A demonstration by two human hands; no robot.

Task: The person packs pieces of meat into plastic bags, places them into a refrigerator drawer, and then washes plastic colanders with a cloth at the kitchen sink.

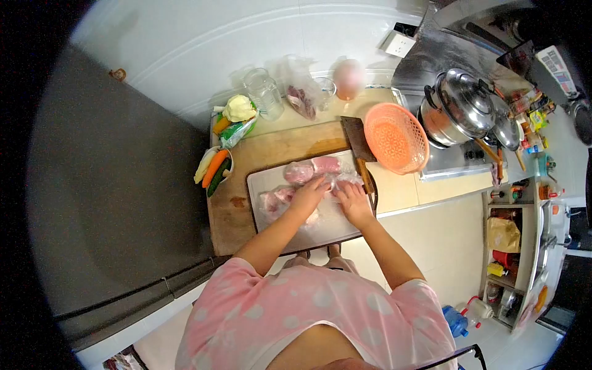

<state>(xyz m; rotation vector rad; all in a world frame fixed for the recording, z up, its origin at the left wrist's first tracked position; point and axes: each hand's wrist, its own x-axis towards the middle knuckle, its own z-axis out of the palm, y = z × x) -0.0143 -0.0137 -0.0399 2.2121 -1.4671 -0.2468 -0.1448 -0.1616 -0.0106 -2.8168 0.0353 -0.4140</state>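
Observation:
A white cutting board (339,225) with a dark rim lies on a larger wooden board (231,231). Pieces of pink meat in clear plastic (299,172) rest along its upper part, and another wrapped portion (275,198) is at its left. My left hand (312,194) is on the plastic between these portions, its fingers close together. Beside it, my right hand (353,200) touches the bunched clear plastic at the right end, fingers slightly spread. What lies under the fingertips is hidden. A cleaver (356,137) with a wooden handle lies just beyond my right hand.
An orange basket (396,139) stands right of the cleaver, near a steel pot (456,108) on the stove. Vegetables in a bowl (217,169) are at the left. Behind are a glass jar (264,95) and a bag of dark meat (301,98).

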